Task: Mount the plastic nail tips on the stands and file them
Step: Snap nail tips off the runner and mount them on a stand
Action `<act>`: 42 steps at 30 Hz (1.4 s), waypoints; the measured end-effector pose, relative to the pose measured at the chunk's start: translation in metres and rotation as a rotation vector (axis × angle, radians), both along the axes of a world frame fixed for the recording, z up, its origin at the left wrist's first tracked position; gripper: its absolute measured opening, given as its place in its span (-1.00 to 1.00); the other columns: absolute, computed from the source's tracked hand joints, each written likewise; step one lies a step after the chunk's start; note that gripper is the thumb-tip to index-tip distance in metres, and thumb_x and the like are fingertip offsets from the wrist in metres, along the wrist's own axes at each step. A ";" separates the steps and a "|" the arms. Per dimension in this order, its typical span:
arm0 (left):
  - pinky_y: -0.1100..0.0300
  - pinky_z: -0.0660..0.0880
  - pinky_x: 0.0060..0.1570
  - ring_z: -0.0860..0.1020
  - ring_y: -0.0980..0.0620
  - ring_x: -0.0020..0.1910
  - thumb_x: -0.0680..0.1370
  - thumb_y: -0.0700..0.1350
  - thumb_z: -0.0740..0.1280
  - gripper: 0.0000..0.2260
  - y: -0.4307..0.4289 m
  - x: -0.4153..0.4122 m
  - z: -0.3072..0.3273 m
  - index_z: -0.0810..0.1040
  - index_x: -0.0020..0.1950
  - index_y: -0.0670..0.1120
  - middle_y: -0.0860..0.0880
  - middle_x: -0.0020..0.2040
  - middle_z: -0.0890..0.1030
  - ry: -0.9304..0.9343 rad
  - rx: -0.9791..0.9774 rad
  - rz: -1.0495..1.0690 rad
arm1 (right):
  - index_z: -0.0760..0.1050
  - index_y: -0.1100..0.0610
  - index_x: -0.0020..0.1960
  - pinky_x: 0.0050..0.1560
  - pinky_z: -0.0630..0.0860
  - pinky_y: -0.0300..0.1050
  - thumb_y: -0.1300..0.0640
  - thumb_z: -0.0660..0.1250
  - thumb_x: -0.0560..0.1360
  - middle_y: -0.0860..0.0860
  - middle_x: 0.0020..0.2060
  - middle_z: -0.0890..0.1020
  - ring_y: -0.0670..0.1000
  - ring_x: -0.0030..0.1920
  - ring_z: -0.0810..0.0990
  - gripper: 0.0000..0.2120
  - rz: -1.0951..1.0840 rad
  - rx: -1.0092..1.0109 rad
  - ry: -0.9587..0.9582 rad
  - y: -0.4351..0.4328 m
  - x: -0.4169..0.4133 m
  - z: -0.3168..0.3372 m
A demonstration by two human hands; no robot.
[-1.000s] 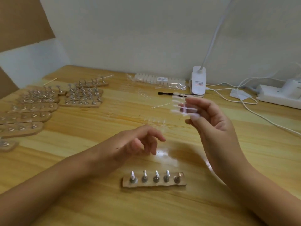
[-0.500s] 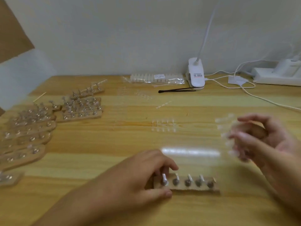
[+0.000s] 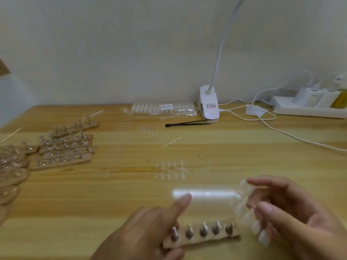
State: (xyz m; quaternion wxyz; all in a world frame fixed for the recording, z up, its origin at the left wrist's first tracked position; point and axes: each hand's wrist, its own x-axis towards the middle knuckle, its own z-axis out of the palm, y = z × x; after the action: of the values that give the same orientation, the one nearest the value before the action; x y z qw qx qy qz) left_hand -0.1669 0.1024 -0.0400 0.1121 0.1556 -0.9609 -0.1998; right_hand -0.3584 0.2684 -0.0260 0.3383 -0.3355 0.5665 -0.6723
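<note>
A small wooden stand (image 3: 204, 239) with five bare metal pegs sits low in the middle, its left end tilted toward me. My left hand (image 3: 144, 229) holds that left end, thumb underneath and index finger pointing up and right. My right hand (image 3: 293, 212) is just right of the stand and pinches a strip of clear plastic nail tips (image 3: 251, 220) that runs down along my fingers. The tips are blurred.
Several wooden stands with tips (image 3: 65, 149) lie stacked at the left. Loose clear tip strips (image 3: 169, 170) lie mid-table. At the back are a bag of white pieces (image 3: 163, 108), a clip lamp (image 3: 209, 106), black tweezers (image 3: 187, 123), a power strip (image 3: 308, 107) and white cables (image 3: 300, 138).
My right hand came down from chest height with the tip strip to beside the stand. My left hand reached the stand's left end and took hold, tilting it.
</note>
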 end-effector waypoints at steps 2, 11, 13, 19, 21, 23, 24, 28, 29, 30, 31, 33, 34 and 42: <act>0.55 0.43 -0.09 0.49 0.41 -0.17 0.37 0.34 0.25 -0.30 -0.001 0.008 -0.002 0.15 0.49 0.36 0.36 -0.04 0.53 0.135 0.065 -0.030 | 0.67 -0.01 0.07 -0.34 0.51 -0.28 -0.12 0.63 0.20 0.13 -0.22 0.66 -0.04 -0.30 0.58 -0.52 0.015 -0.009 0.070 0.002 0.004 0.003; 0.33 0.48 0.00 0.53 0.07 0.10 0.37 0.27 0.44 -0.40 0.015 0.019 0.008 0.36 0.38 0.31 0.20 0.16 0.55 0.437 0.317 0.024 | 0.69 0.00 0.03 -0.22 0.51 -0.35 0.15 0.43 0.34 0.05 -0.20 0.67 -0.13 -0.20 0.60 -0.72 -0.026 -0.054 0.153 0.009 0.012 0.013; 0.31 0.51 -0.05 0.58 0.08 0.03 0.33 0.21 0.48 -0.51 0.022 0.013 0.018 0.50 0.24 0.31 0.13 0.06 0.62 0.497 0.583 0.087 | 0.70 -0.02 0.02 -0.15 0.54 -0.35 0.07 0.45 0.32 0.03 -0.20 0.66 -0.14 -0.19 0.61 -0.73 0.022 -0.035 0.204 0.011 0.017 0.018; 0.39 0.50 -0.21 0.61 0.21 -0.22 0.37 0.12 0.48 -0.79 0.048 0.001 0.028 0.67 -0.02 0.16 0.12 -0.18 0.64 0.414 0.897 0.057 | 0.65 -0.04 0.07 -0.22 0.55 -0.24 0.12 0.47 0.32 0.04 -0.19 0.66 -0.06 -0.17 0.61 -0.68 0.079 -0.094 0.243 0.008 0.031 0.020; 0.39 0.50 -0.22 0.59 0.21 -0.25 0.39 0.03 0.49 -0.88 0.049 0.001 0.029 0.68 -0.09 0.12 0.09 -0.23 0.65 0.502 0.949 0.097 | 0.61 -0.05 0.15 -0.11 0.58 -0.26 0.09 0.54 0.33 0.04 -0.10 0.68 -0.05 -0.08 0.65 -0.61 0.071 -0.127 0.232 0.009 0.032 0.022; 0.36 0.52 -0.19 0.60 0.14 -0.25 0.37 -0.05 0.50 -0.92 0.046 0.002 0.031 0.68 -0.16 0.07 0.01 -0.24 0.65 0.618 1.055 0.144 | 0.58 0.01 0.17 -0.09 0.58 -0.29 0.03 0.54 0.33 0.03 -0.06 0.69 -0.06 -0.06 0.67 -0.58 0.039 -0.129 0.222 0.010 0.031 0.026; 0.34 0.53 -0.17 0.60 0.11 -0.23 0.34 -0.07 0.52 -0.90 0.044 0.003 0.030 0.67 -0.18 0.06 -0.04 -0.23 0.65 0.657 1.085 0.152 | 0.58 0.06 0.13 -0.11 0.58 -0.29 0.03 0.52 0.33 0.05 -0.09 0.70 -0.05 -0.09 0.67 -0.61 0.042 -0.123 0.211 0.010 0.030 0.028; 0.31 0.55 -0.17 0.59 0.09 -0.23 0.27 -0.02 0.56 -0.82 0.048 0.006 0.022 0.62 -0.22 0.03 -0.05 -0.20 0.65 0.567 1.053 0.114 | 0.66 0.07 -0.12 -0.25 0.57 -0.24 0.02 0.46 0.28 0.04 -0.28 0.66 -0.05 -0.30 0.61 -0.79 0.077 -0.056 0.202 0.009 0.031 0.027; 0.32 0.53 -0.19 0.58 0.11 -0.25 0.25 0.00 0.56 -0.82 0.052 0.006 0.020 0.61 -0.24 0.04 -0.03 -0.21 0.66 0.521 1.055 0.111 | 0.66 0.06 -0.16 -0.27 0.55 -0.23 0.00 0.46 0.28 0.02 -0.32 0.65 -0.06 -0.33 0.58 -0.81 0.067 -0.042 0.210 0.010 0.031 0.026; 0.33 0.52 -0.21 0.58 0.14 -0.25 0.24 0.00 0.56 -0.82 0.056 0.006 0.017 0.60 -0.26 0.06 -0.01 -0.22 0.67 0.478 1.066 0.108 | 0.65 0.05 -0.17 -0.28 0.54 -0.23 -0.01 0.47 0.29 0.00 -0.34 0.63 -0.07 -0.34 0.56 -0.83 0.063 -0.032 0.213 0.010 0.031 0.024; 0.33 0.51 -0.22 0.58 0.15 -0.25 0.23 0.01 0.56 -0.81 0.059 0.006 0.014 0.59 -0.28 0.06 -0.01 -0.22 0.68 0.439 1.075 0.102 | 0.65 0.04 -0.18 -0.27 0.53 -0.23 -0.01 0.50 0.31 -0.01 -0.34 0.63 -0.08 -0.34 0.56 -0.84 0.069 -0.028 0.212 0.011 0.031 0.022; 0.31 0.52 -0.23 0.56 0.13 -0.27 0.24 -0.01 0.56 -0.81 0.063 0.004 0.008 0.58 -0.28 0.06 -0.03 -0.22 0.68 0.394 1.092 0.099 | 0.66 0.03 -0.18 -0.26 0.52 -0.26 0.00 0.56 0.34 -0.01 -0.33 0.63 -0.08 -0.33 0.56 -0.85 0.100 -0.027 0.204 0.012 0.032 0.019; 0.30 0.51 -0.24 0.55 0.12 -0.29 0.26 -0.03 0.57 -0.82 0.064 0.004 0.006 0.59 -0.27 0.06 -0.04 -0.22 0.68 0.386 1.101 0.099 | 0.66 0.03 -0.18 -0.26 0.53 -0.27 0.01 0.52 0.34 -0.02 -0.32 0.62 -0.09 -0.32 0.56 -0.88 0.115 -0.025 0.200 0.012 0.034 0.018; 0.18 0.54 -0.14 0.62 -0.06 -0.21 0.30 0.34 0.46 -0.64 0.064 0.015 0.012 0.70 -0.14 0.09 -0.06 -0.14 0.70 0.310 0.863 0.021 | 0.67 0.03 -0.20 -0.17 0.55 -0.29 -0.04 0.51 0.32 -0.03 -0.28 0.66 -0.11 -0.25 0.62 -0.85 0.212 0.040 0.204 0.011 0.037 0.015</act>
State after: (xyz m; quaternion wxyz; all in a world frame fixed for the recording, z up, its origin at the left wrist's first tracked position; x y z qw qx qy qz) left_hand -0.1516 0.1660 -0.0275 0.1814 0.1660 -0.7600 -0.6016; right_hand -0.3211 0.2795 -0.0105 0.3549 -0.4531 0.5727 -0.5837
